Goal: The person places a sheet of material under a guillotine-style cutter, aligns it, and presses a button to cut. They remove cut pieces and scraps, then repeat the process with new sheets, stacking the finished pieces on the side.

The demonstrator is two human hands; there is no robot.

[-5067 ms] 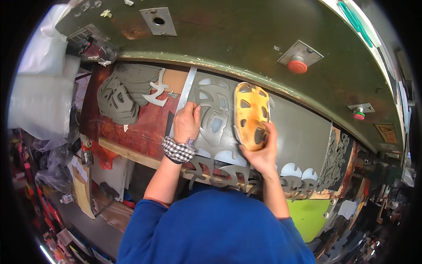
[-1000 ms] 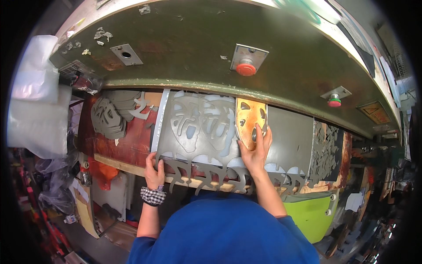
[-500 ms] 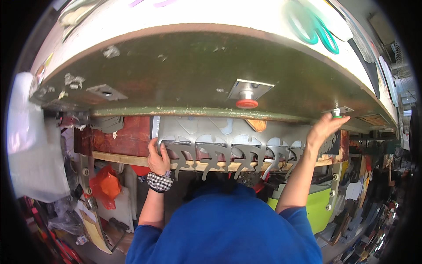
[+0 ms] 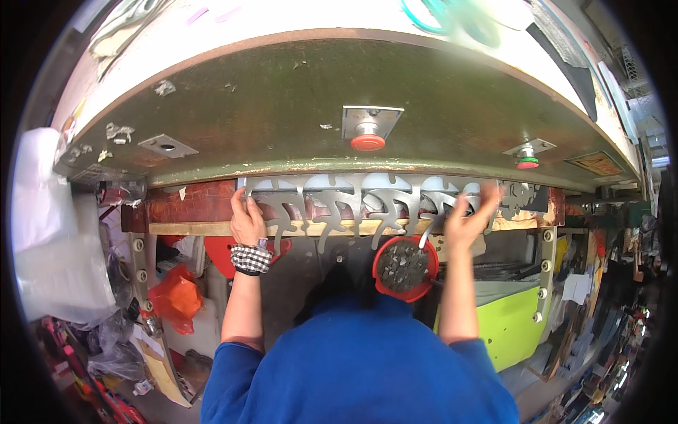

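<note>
Since half a second ago the right hand [image 4: 470, 215] has been coming down from the green panel's underside to the sheet's right end, and a red tub [image 4: 405, 267] of dark scraps is now showing below. Nearest, the blue sleeves are rising from the lower edge; the left hand [image 4: 247, 220], with a checked band at its wrist, is clamping the left end of the grey cut sheet [image 4: 367, 201], fingers [image 4: 240, 201] curling over its top edge. The right hand is blurring, its fingers spread against the sheet; whether they are closing on it I cannot tell. The sheet is lying along the wooden counter [image 4: 191, 227] edge, its cut tongues hanging over the front, just under the green panel [image 4: 318, 106]. It is looking thin, flexible and light, likely to droop and snag where the cutouts leave narrow strips, so holding both solid ends seems safest. Farther up, red buttons [image 4: 368, 141] are sitting on the panel.
</note>
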